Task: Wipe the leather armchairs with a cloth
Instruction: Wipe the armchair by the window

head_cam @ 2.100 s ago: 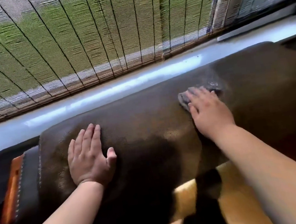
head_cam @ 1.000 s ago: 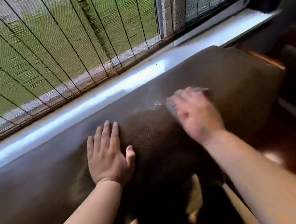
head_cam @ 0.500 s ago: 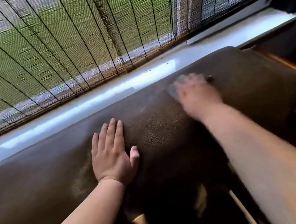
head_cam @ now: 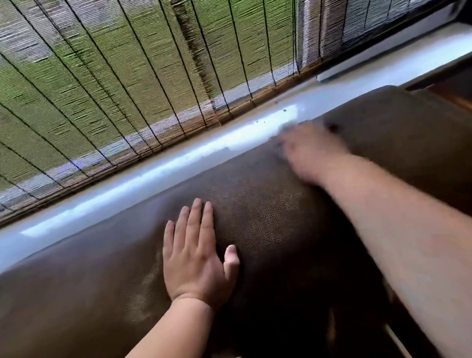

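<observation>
1. One brown leather armchair (head_cam: 266,235) lay under my two hands, the long axis of its back's top running left to right along the white windowsill (head_cam: 167,169).
2. My left hand (head_cam: 194,262) rested flat on the leather, fingers straight and pointing toward the window blind (head_cam: 125,73).
3. My right hand (head_cam: 312,150) was blurred near the sill edge; I could not tell its grip.
4. The cloth was too blurred to make out.

A woven blind (head_cam: 132,81) hangs over a pale windowsill (head_cam: 150,178), with what looks like grass beyond.
</observation>
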